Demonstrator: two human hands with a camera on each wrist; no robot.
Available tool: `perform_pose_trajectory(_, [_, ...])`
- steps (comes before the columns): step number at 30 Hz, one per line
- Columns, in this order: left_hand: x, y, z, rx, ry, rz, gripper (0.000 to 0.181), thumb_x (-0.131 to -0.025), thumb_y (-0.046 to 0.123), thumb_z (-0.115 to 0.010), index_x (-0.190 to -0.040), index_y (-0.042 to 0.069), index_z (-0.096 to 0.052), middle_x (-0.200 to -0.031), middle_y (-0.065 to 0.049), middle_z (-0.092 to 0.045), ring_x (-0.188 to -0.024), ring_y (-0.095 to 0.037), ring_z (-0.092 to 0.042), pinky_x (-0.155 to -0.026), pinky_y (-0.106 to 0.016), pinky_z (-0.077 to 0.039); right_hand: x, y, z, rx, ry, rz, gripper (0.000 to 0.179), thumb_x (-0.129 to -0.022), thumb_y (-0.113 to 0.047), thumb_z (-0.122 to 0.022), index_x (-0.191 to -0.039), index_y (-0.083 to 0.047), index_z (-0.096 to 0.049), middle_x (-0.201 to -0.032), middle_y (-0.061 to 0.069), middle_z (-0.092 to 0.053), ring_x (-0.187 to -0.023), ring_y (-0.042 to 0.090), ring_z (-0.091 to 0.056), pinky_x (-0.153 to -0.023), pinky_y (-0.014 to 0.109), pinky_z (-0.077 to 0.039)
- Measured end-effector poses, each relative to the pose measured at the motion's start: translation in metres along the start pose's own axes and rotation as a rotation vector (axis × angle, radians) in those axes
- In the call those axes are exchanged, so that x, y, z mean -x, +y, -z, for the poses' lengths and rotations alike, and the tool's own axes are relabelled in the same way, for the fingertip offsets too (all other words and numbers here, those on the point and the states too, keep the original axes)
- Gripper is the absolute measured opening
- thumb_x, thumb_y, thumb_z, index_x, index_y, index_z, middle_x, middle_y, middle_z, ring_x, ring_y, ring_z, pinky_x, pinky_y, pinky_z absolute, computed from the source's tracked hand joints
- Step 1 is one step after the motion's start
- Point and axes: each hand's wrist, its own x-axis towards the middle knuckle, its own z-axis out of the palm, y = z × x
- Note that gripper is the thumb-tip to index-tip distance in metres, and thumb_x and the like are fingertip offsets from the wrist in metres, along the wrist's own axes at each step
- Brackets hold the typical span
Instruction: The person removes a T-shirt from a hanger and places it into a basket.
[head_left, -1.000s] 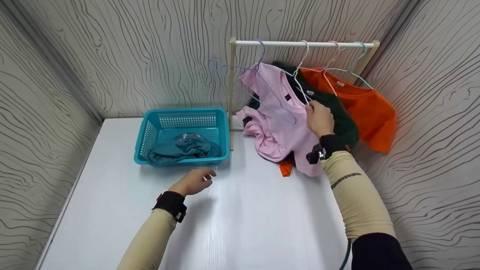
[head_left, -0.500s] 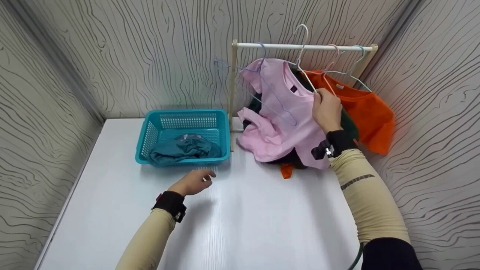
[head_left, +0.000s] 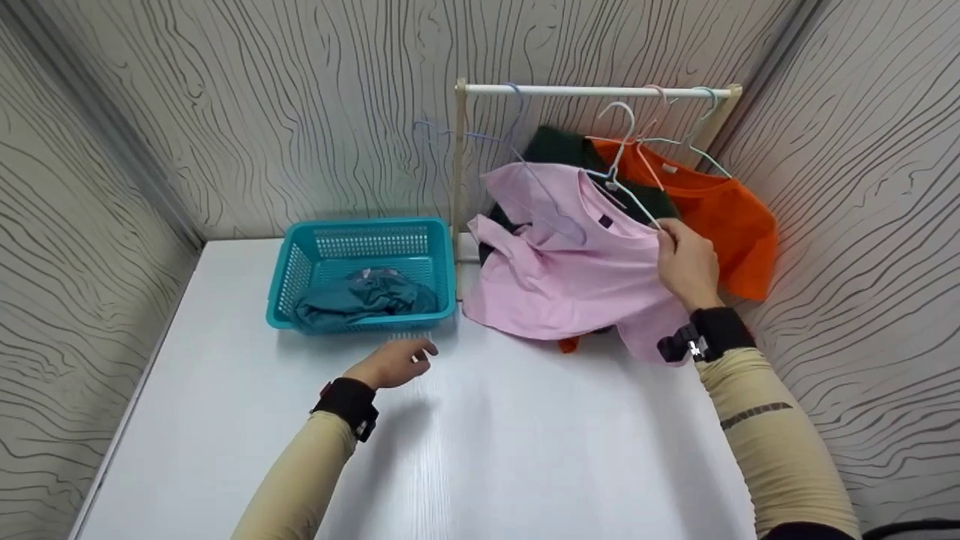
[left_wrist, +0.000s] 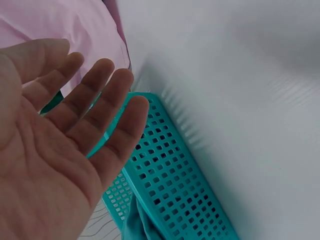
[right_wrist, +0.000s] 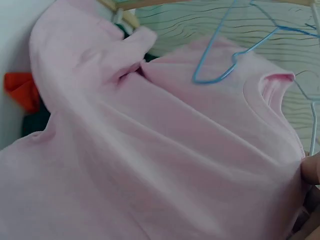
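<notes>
My right hand (head_left: 688,262) pinches a white clothes hanger (head_left: 636,201) together with the shoulder of a pink T-shirt (head_left: 577,277). The hanger sits inside the neckline, its hook standing apart from the rack's rod and in front of it. Pink cloth (right_wrist: 140,165) fills most of the right wrist view, with only the thumb and some fingers showing at the right edge. My left hand (head_left: 391,363) hovers near the front of the teal basket (head_left: 367,222), fingers loosely bent around nothing. In the left wrist view its palm (left_wrist: 45,165) faces the camera.
A white-rod rack (head_left: 570,91) stands at the back right. A purple hanger (head_left: 551,199), a pink hanger and a mint hanger (head_left: 697,146) hang there. An orange shirt (head_left: 739,240) and a dark green shirt (head_left: 559,146) hang behind. Crumpled teal cloth (head_left: 367,296) lies in the basket.
My right hand has lifted the white hanger off the rod, then brought it and the pink T-shirt forward, down and to the right. The left hand has barely moved.
</notes>
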Motion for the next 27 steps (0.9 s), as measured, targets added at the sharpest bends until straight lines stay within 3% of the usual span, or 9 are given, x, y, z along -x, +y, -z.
perform_pose_trajectory(8, [-0.003,0.007,-0.002,-0.029,-0.028,-0.042,0.028,-0.097,0.015,-0.055,-0.124,0.012,-0.062,-0.12,-0.012,-0.065,-0.115,-0.029,-0.059,-0.101,-0.049,-0.046,0.032,0.051,-0.006,0.033,-0.148,-0.071,0.026,-0.103,-0.016,-0.045,-0.121,-0.007,-0.062,-0.121,0.025,-0.063,-0.1,0.041,-0.056,-0.095,0.06,-0.043])
perform_pose_trajectory(12, [-0.006,0.011,-0.002,-0.031,-0.04,-0.026,0.029,-0.097,0.016,-0.055,-0.126,0.014,-0.061,-0.121,-0.011,-0.065,-0.115,-0.028,-0.058,-0.101,-0.048,-0.046,0.043,0.069,-0.009,0.025,-0.217,-0.048,0.023,-0.101,-0.009,-0.047,-0.117,-0.004,-0.063,-0.115,0.026,-0.064,-0.095,0.04,-0.054,-0.093,0.059,-0.045])
perform_pose_trajectory(16, [-0.011,0.017,-0.003,-0.027,-0.023,-0.014,0.033,-0.098,0.017,-0.055,-0.13,0.013,-0.058,-0.125,-0.012,-0.063,-0.118,-0.028,-0.057,-0.102,-0.048,-0.046,0.047,0.077,-0.012,-0.012,-0.353,-0.013,0.024,-0.102,-0.01,-0.046,-0.12,-0.004,-0.061,-0.114,0.024,-0.062,-0.098,0.037,-0.052,-0.095,0.056,-0.048])
perform_pose_trajectory(20, [-0.018,0.026,-0.003,-0.049,0.053,-0.035,0.043,-0.098,0.019,-0.056,-0.14,0.014,-0.049,-0.14,-0.012,-0.054,-0.132,-0.029,-0.049,-0.11,-0.049,-0.039,0.047,0.072,-0.018,-0.044,-0.458,0.019,0.024,-0.103,-0.013,-0.045,-0.119,-0.007,-0.062,-0.11,0.018,-0.061,-0.099,0.032,-0.052,-0.093,0.049,-0.05])
perform_pose_trajectory(27, [-0.028,0.045,-0.003,-0.169,0.277,-0.145,0.061,-0.095,0.02,-0.06,-0.15,0.021,-0.034,-0.152,-0.01,-0.039,-0.144,-0.031,-0.034,-0.114,-0.057,-0.031,0.045,0.05,-0.031,-0.087,-0.505,0.153,0.021,-0.099,-0.005,-0.051,-0.11,-0.011,-0.068,-0.107,0.013,-0.066,-0.096,0.028,-0.055,-0.093,0.047,-0.052])
